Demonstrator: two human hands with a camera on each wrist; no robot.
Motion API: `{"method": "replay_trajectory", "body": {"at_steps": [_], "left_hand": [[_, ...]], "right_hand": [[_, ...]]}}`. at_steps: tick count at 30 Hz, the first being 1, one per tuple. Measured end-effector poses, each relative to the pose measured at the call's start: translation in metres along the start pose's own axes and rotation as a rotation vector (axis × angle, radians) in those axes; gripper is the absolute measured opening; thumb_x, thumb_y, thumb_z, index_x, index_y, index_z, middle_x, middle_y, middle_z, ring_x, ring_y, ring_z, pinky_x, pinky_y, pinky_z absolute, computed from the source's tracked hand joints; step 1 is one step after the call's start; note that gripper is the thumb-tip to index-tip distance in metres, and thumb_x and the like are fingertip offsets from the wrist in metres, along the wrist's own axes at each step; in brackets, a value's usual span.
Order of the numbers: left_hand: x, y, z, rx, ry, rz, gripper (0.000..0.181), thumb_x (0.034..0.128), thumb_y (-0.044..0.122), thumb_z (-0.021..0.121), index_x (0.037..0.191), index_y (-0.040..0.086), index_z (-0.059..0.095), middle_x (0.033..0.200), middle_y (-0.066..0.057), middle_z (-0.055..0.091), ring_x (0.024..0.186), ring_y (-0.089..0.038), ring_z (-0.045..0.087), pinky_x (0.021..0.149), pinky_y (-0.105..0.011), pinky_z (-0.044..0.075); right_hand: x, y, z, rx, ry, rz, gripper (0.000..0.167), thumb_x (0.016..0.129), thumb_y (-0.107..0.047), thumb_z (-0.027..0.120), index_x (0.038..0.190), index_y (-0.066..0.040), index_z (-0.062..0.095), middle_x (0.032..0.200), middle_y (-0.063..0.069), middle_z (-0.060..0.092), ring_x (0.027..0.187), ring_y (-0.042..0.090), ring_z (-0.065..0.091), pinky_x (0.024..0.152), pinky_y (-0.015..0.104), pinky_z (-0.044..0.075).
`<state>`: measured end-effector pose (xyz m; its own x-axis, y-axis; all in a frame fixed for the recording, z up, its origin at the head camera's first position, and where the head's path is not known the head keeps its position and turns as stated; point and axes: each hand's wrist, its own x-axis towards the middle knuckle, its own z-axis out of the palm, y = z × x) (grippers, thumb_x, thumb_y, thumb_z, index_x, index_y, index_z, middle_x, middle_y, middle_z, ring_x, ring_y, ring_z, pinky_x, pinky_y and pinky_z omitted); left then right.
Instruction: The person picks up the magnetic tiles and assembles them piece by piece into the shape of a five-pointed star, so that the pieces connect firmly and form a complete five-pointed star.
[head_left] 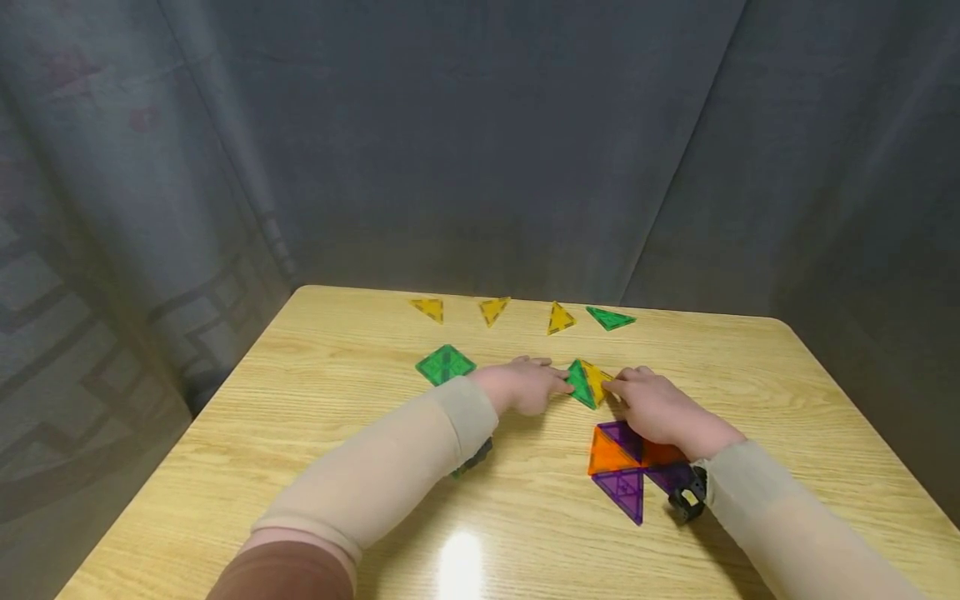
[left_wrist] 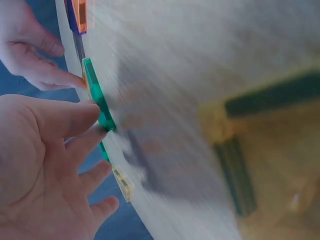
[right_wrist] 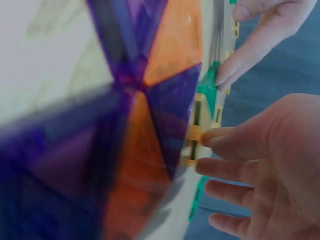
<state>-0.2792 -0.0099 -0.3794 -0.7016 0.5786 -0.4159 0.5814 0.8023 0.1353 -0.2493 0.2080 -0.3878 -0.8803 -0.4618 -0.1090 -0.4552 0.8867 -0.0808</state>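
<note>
Left hand [head_left: 527, 385], fingers spread, touches the green triangle [head_left: 580, 383] from its left! Right hand [head_left: 651, 404], fingers extended, meets the yellow triangle [head_left: 596, 379] lying against green's right side.

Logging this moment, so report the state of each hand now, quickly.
Left hand: open, touching the green triangle.
Right hand: open, touching the yellow triangle beside it.
</note>
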Motion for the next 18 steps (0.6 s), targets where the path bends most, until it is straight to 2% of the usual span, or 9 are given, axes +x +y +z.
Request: {"method": "replay_trajectory", "body": {"at_steps": [3,6,10,13,17,18], "left_hand": [[0.001,0.003,0.003,0.01,0.005,0.019,0.068,0.0996,0.001,0.041,0.153,0.04,0.031,0.16,0.019,0.018,0.149,-0.014,0.006,0.121,-0.038,0.004],[-0.003,0.003,0.004,0.026,0.035,0.045,0.066,0.1002,0.002,0.041,0.155,0.038,0.029,0.161,0.017,0.017,0.149,-0.015,0.007,0.121,-0.039,0.005],[-0.019,-0.011,-0.002,0.03,0.082,0.045,0.066,0.0995,0.001,0.041,0.157,0.031,0.027,0.163,0.012,0.014,0.149,-0.018,0.006,0.121,-0.042,0.006],[-0.039,-0.035,-0.006,-0.008,0.113,0.014,0.066,0.099,-0.001,0.04,0.158,0.026,0.025,0.164,0.008,0.013,0.15,-0.021,0.005,0.121,-0.042,0.005],[-0.068,-0.084,-0.009,-0.067,0.169,-0.057,0.062,0.1002,0.001,0.039,0.158,0.017,0.024,0.164,-0.002,0.014,0.149,-0.027,0.008,0.12,-0.045,0.004],[-0.074,-0.097,-0.01,-0.079,0.191,-0.081,0.059,0.1023,0.006,0.04,0.158,0.016,0.023,0.163,-0.005,0.016,0.149,-0.03,0.009,0.12,-0.046,0.005]], "right_hand": [[-0.005,0.003,-0.004,-0.046,-0.007,0.003,0.033,0.094,-0.005,0.06,0.127,-0.001,0.065,0.114,0.017,0.062,0.107,0.039,0.055,0.095,0.056,0.047],[-0.01,0.007,-0.008,-0.007,-0.032,0.046,0.032,0.095,-0.005,0.058,0.126,0.0,0.065,0.116,0.019,0.062,0.109,0.04,0.054,0.096,0.058,0.046],[-0.015,0.014,-0.011,0.045,-0.049,0.08,0.033,0.096,-0.006,0.057,0.126,0.001,0.065,0.114,0.018,0.061,0.104,0.038,0.054,0.094,0.057,0.047],[-0.016,0.02,-0.014,0.022,-0.059,0.055,0.031,0.095,-0.004,0.054,0.123,0.003,0.066,0.105,0.017,0.062,0.096,0.035,0.054,0.088,0.054,0.05],[-0.015,0.029,-0.021,0.013,-0.088,0.044,0.03,0.095,-0.001,0.051,0.12,0.004,0.067,0.1,0.016,0.062,0.092,0.035,0.053,0.085,0.053,0.05],[-0.013,0.03,-0.024,0.019,-0.092,0.049,0.03,0.094,0.0,0.052,0.121,0.004,0.066,0.101,0.018,0.062,0.093,0.036,0.053,0.086,0.054,0.05]]}}
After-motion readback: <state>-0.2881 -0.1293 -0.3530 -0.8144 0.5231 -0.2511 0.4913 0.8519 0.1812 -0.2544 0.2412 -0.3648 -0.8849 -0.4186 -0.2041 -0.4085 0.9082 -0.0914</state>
